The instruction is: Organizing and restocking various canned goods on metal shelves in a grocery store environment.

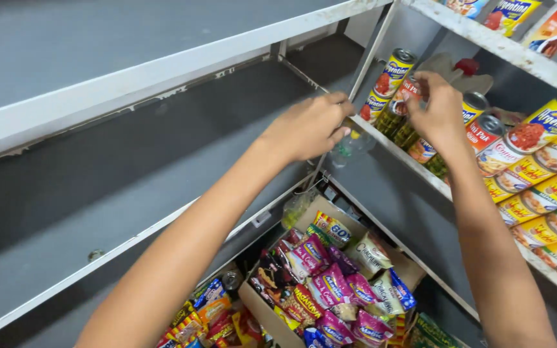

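Observation:
My left hand (pixel 309 127) reaches to the metal shelf upright, fingers curled at the shelf edge beside a stacked pair of yellow cans (pixel 388 82); whether it grips anything I cannot tell. A small clear plastic item (pixel 351 147) shows just under it. My right hand (pixel 436 109) is closed on a red-labelled can (pixel 409 90) at the left end of the shelf row. Dark green cans (pixel 400 129) stand below that hand, partly hidden by it.
A white metal shelf (pixel 414 164) carries rows of yellow and red cans (pixel 536 174) to the right. The grey shelves (pixel 117 161) at left are bare. Below, a cardboard box (pixel 256 303) holds many snack packets (pixel 330 283). More packets lie at its left.

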